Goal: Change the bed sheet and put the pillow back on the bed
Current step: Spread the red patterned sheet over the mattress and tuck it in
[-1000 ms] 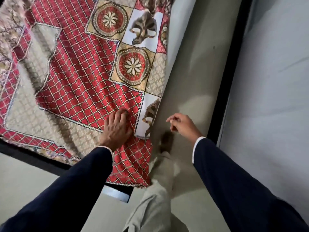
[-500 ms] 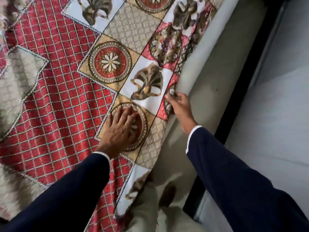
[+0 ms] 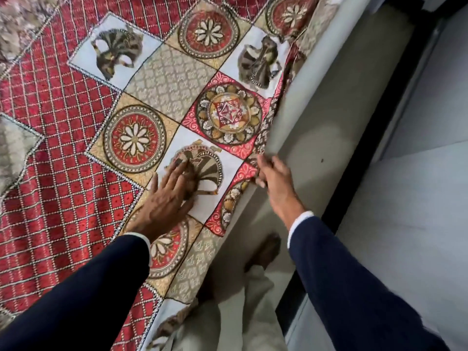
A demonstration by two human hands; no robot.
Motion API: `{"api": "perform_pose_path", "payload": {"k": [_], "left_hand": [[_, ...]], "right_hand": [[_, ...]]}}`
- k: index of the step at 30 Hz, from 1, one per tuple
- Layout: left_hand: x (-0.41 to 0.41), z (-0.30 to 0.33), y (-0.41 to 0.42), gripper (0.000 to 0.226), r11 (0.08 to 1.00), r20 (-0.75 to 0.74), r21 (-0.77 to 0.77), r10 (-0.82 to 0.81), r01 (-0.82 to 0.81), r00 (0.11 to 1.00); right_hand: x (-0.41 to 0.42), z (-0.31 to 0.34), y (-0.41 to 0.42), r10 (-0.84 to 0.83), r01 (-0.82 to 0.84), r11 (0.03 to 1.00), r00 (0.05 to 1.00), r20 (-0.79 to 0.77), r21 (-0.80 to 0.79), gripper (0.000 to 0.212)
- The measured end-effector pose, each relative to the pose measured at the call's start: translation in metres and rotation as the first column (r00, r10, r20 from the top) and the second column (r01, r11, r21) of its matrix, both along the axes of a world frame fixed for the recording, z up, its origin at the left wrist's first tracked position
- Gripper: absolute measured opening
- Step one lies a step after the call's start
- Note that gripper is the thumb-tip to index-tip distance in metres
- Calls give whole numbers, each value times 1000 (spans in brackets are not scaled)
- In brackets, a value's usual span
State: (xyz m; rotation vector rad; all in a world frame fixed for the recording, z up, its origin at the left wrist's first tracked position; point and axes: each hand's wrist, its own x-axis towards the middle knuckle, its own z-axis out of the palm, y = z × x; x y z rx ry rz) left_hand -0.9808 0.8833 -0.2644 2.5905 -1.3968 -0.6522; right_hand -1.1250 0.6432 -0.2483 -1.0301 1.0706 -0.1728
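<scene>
Left hand (image 3: 166, 198) lies flat, fingers straight, on the bed sheet (image 3: 162, 79); right hand (image 3: 274, 181) pinches its edge.

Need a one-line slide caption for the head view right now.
Left hand presses flat on patterned bed sheet; right hand pinches its edge.

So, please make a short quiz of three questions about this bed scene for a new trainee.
1. True or false: the left hand lies flat on the patterned bed sheet.
2. What does the right hand touch? A) a pillow B) the sheet's edge C) the floor
3. Fill in: the sleeves are dark ____.

Key: 1 true; 2 B; 3 blue.
</scene>
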Motion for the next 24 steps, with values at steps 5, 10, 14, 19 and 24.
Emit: {"api": "perform_pose_path", "payload": {"k": [5,10,14,19,24], "left_hand": [[-20,25,-81,71,991,-53,-57,119,-122,991],[-48,35,-159,102,968,35,226,108,-113,994],[-28,23,-187,66,948,85,82,301,-307,950],[13,39,-181,18,757,-302,-214,550,-618,779],[30,47,-166,23,744,-486,-184,500,-643,717]], "right_hand": [[-81,8,-4,29,-26,995,999,-30,101,21],[-69,0,-45,110,-101,978,993,-40,182,10],[-5,-10,-84,245,-242,967,969,-30,76,20],[69,-5,-116,261,-255,964,960,-97,73,25],[109,-9,-116,101,-78,984,985,-143,159,9]]}}
